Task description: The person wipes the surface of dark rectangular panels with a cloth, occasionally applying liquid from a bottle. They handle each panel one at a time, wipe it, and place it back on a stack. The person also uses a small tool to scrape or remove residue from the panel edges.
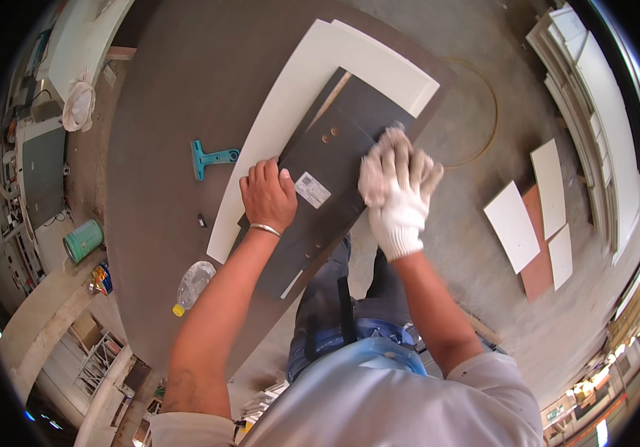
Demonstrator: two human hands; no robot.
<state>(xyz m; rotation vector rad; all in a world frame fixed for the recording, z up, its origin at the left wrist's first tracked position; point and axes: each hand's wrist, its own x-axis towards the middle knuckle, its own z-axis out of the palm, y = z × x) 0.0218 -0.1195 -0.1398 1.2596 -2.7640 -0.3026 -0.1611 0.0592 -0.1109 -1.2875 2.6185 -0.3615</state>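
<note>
Across the dark grey panel [338, 164], both forearms reach up from the person's side. The bare left hand [269, 195], a bracelet at its wrist, lies palm down over the panel's left long edge, fingers bent and drawn close together, thumb beside the white label [312, 190]; whether it grips the edge cannot be told. The right hand [398, 179], in a whitish knitted glove with soiled fingers, is on the panel's right long edge, its arm slanting inward and its fingers bent and slightly apart. It is a little blurred, and I cannot tell if it holds anything.

The dark panel lies aslant on top of a larger white board [286, 104], which shows beyond its far end and along its left side. Both rest on a brown worktop [163, 97]. Left of the dark panel lies a teal scraper [210, 157]; left of the panel's near end lies a clear bottle [196, 281] with a yellow cap.

Right of the panel, on the grey floor [484, 97], are white and reddish-brown boards [513, 223], with a stack of white boards [606, 141] farther right. Well to the panel's left, past the worktop, is a green can [83, 241].
</note>
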